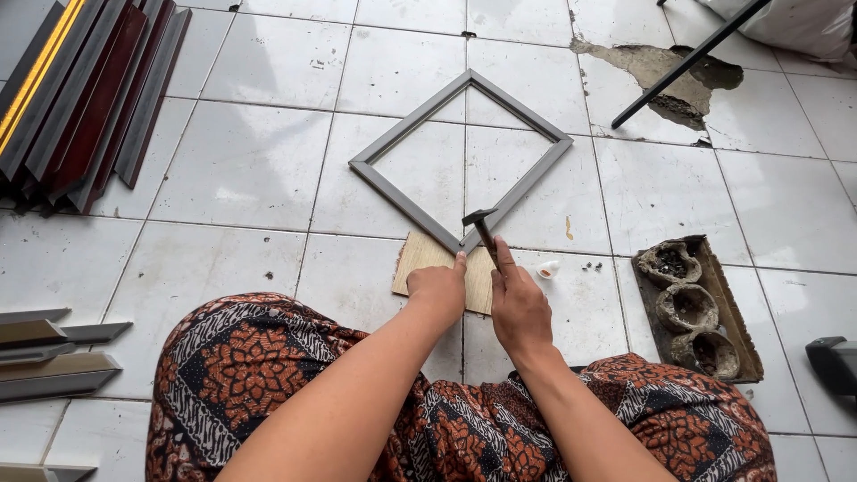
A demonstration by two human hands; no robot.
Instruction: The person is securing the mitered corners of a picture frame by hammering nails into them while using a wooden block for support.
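A grey square picture frame [384, 184] lies like a diamond on the white tiled floor. Its near corner rests on a small wooden board [420, 254]. My right hand [518, 308] is closed around the handle of a small hammer [479, 220], whose head hovers just above that near corner. My left hand [437, 287] is curled beside it on the board, thumb tip pressed against the frame's corner. Whether it pinches a nail is too small to tell. My patterned trousers fill the bottom of the view.
A stack of dark and yellow-striped moulding strips [76, 89] lies at top left, and cut grey pieces [54, 357] at left. A tray with three crusted bowls [692, 308] sits at right, small nails [591, 265] and a white cap [548, 268] near it. Broken tile [661, 76] and a black rod [687, 61] lie at top right.
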